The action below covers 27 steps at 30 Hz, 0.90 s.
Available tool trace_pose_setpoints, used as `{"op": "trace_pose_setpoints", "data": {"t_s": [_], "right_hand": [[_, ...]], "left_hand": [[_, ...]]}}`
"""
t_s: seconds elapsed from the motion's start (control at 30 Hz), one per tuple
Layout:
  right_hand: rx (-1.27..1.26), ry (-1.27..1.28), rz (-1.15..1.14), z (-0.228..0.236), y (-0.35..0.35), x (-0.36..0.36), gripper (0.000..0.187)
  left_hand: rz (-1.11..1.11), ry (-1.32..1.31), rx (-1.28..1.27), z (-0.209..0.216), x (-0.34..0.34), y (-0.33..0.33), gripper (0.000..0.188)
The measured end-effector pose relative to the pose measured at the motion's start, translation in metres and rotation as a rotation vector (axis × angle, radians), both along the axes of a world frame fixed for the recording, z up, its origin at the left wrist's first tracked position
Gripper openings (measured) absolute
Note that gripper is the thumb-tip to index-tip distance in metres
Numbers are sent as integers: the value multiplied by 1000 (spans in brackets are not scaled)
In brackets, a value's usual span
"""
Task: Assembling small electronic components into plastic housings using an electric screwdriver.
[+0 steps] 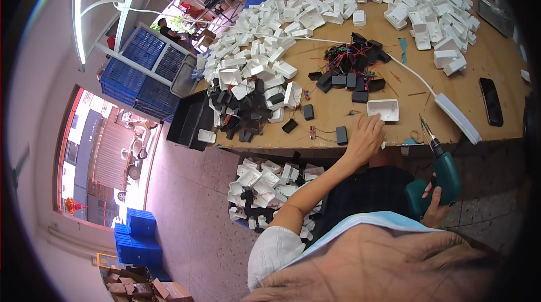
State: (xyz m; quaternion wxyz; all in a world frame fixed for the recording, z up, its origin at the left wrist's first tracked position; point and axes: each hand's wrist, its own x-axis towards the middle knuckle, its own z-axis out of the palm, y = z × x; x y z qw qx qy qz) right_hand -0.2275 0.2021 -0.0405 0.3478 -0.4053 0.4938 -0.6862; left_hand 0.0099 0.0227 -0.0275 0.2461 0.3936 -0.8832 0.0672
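On the table (468, 85), the white box (383, 110) is located at one o'clock from the nearer left hand (368, 134), long axis three-to-nine; whether its edge is pinched cannot be told. The green tool (447, 179) is gripped by the right hand (436, 201).

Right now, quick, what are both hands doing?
Left hand: fingers bent at the near-left corner of an open white plastic case; can't tell if they grip it.
Right hand: closed, holding a green soldering gun.
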Motion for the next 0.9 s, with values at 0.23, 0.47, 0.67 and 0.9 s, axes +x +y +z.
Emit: {"op": "trace_pose_setpoints", "data": {"t_s": [0.23,0.47,0.67,0.9], "right_hand": [[42,-11,-16,-12,20,-2,42],[16,31,-47,-10,23,-4,41],[35,45,-59,-7,17,-1,40],[-3,42,-49,-7,10,4,40]], "left_hand": [[96,-49,-67,-7,-13,7,59],[125,2,-22,-2,-18,5,57],[72,201,-44,7,-4,4,49],[551,630,22,43,95,26,25]]}}
